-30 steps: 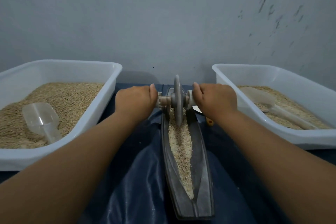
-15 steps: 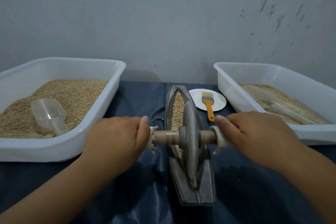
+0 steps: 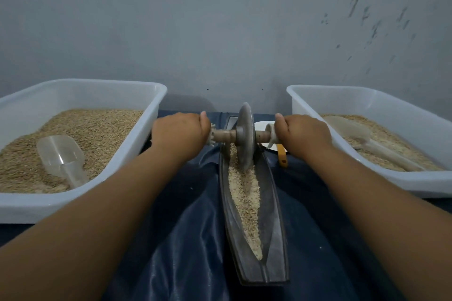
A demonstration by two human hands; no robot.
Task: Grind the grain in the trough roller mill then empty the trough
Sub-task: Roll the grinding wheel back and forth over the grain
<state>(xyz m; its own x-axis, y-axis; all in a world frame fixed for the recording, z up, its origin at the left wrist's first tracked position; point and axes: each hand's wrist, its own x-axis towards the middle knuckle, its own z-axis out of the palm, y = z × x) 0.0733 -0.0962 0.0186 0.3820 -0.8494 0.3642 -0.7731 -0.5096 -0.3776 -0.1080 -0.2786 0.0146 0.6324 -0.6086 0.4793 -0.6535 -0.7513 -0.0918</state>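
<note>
left hand [image 3: 179, 133] and right hand [image 3: 303, 135] each curled round an axle end of roller wheel [image 3: 244, 137], wheel near far end of trough [image 3: 271, 222] mid-table between two tubs; grain [image 3: 244, 193] inside trough

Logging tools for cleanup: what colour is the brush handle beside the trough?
Orange; the short plastic brush handle shows in the head view, mostly hidden behind the right hand.
</note>
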